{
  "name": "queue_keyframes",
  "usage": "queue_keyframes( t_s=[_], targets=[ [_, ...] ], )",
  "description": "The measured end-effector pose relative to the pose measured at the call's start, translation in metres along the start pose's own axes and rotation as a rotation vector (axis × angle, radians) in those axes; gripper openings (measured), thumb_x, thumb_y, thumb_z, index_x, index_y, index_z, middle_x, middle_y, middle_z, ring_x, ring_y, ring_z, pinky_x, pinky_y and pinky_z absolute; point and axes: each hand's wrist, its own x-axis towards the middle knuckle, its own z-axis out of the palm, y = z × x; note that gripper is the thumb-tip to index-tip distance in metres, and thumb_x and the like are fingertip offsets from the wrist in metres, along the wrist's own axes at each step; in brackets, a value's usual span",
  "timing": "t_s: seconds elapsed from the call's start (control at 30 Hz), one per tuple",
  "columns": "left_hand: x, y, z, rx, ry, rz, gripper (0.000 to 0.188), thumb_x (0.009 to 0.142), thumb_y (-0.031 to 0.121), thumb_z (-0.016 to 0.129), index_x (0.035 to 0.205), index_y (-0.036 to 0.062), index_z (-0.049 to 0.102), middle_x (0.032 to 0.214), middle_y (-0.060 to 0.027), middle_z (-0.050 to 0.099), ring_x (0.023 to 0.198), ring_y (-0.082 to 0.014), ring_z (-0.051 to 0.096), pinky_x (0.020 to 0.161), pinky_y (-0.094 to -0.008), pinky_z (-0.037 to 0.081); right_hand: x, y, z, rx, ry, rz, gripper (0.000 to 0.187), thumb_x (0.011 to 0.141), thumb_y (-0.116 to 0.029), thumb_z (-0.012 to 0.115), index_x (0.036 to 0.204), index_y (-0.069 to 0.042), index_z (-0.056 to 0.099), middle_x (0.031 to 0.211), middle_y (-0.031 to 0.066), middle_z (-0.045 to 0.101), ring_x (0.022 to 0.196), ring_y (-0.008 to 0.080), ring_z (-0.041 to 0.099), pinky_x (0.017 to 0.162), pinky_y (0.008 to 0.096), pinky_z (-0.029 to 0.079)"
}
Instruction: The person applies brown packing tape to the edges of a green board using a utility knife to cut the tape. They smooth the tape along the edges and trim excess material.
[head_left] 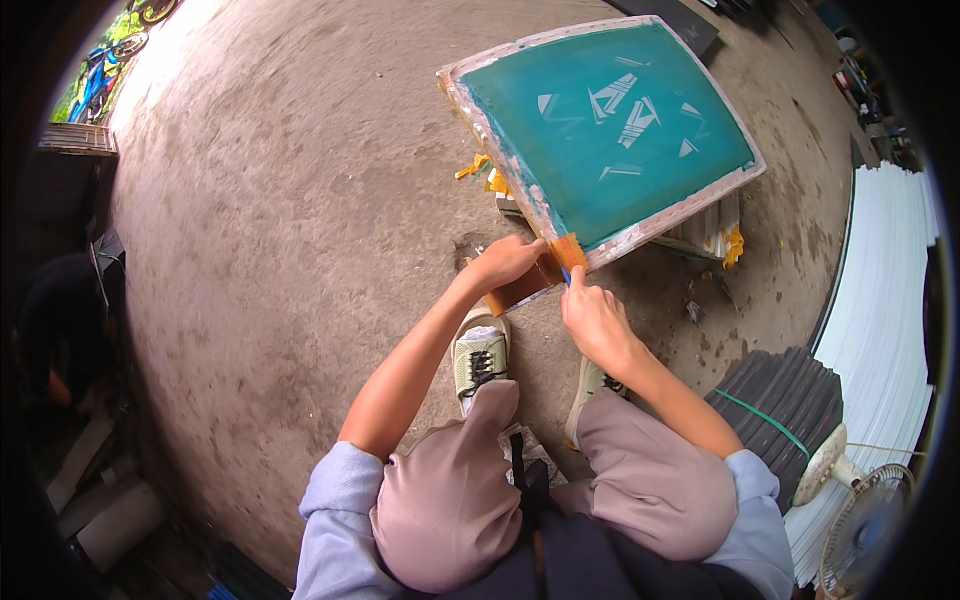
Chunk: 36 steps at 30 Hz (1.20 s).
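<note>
A screen printing frame [620, 120] with teal mesh and pale angular shapes lies tilted ahead of me, its near corner toward my hands. Brown tape [568, 250] covers part of that corner. My left hand [508, 262] is closed at the corner's left side, its fingers pinching the wide brown tape [522, 290] that hangs below it. Just right of the corner, my right hand [597, 315] is closed around a slim blue tool [567, 276]. Only a bit of this tool shows, so its exact kind is hidden.
Stacked supports with yellow tape scraps [733, 247] stand under the frame. Right of my knee are a strapped bundle of dark strips [775, 410], a fan [868, 525] and long white sheets [872, 300]. Another person [65, 320] is at the far left, beside rolls [118, 525].
</note>
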Motion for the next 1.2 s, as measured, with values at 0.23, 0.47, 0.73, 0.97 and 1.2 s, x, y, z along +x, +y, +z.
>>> queue_keyframes(
  t_s=[0.23, 0.47, 0.73, 0.97, 1.2],
  targets=[
    [-0.001, 0.007, -0.004, 0.139, -0.008, -0.013, 0.048, 0.086, 0.041, 0.045, 0.091, -0.0026, 0.065, 0.086, -0.0229, 0.063, 0.082, -0.0326, 0.06, 0.076, -0.0398, 0.045, -0.001, -0.003, -0.006, 0.028, -0.006, -0.01, 0.02, 0.088, -0.012, 0.045, 0.094, 0.006, 0.04, 0.068, 0.0274, 0.06, 0.072, 0.0421, 0.062, 0.063, 0.0485, 0.051],
    [-0.011, 0.022, -0.009, 0.335, -0.068, 0.158, 0.031, 0.091, 0.029, 0.039, 0.101, 0.0105, 0.062, 0.08, -0.021, 0.062, 0.078, -0.0386, 0.061, 0.068, -0.0461, 0.049, 0.0, 0.0, -0.007, 0.025, -0.004, -0.013, 0.021, 0.085, -0.007, 0.046, 0.095, 0.011, 0.04, 0.07, 0.0294, 0.06, 0.073, 0.0432, 0.062, 0.065, 0.0483, 0.051],
    [-0.009, 0.017, -0.007, 0.334, -0.046, 0.125, 0.03, 0.09, 0.029, 0.039, 0.101, 0.0144, 0.063, 0.081, -0.0201, 0.062, 0.078, -0.0375, 0.062, 0.068, -0.0457, 0.049, -0.006, 0.002, -0.006, 0.039, -0.013, -0.025, 0.024, 0.082, -0.004, 0.046, 0.097, 0.013, 0.04, 0.071, 0.0309, 0.059, 0.074, 0.044, 0.062, 0.065, 0.0486, 0.051],
    [-0.009, 0.023, -0.007, 0.339, -0.065, 0.041, 0.034, 0.089, 0.035, 0.04, 0.104, 0.0164, 0.063, 0.09, -0.021, 0.063, 0.084, -0.0381, 0.061, 0.077, -0.0445, 0.048, -0.014, 0.009, -0.005, 0.093, -0.035, 0.001, 0.02, 0.083, -0.007, 0.046, 0.093, 0.01, 0.041, 0.07, 0.0307, 0.059, 0.072, 0.0449, 0.061, 0.064, 0.0494, 0.05],
    [-0.003, 0.012, -0.004, 0.167, 0.081, 0.057, 0.045, 0.08, 0.04, 0.053, 0.082, -0.0019, 0.068, 0.069, -0.0152, 0.064, 0.062, -0.0215, 0.06, 0.061, -0.0339, 0.046, -0.024, 0.013, -0.005, 0.103, -0.067, 0.013, 0.022, 0.086, -0.011, 0.045, 0.093, 0.009, 0.04, 0.069, 0.03, 0.059, 0.073, 0.0445, 0.061, 0.065, 0.0496, 0.05]
  ],
)
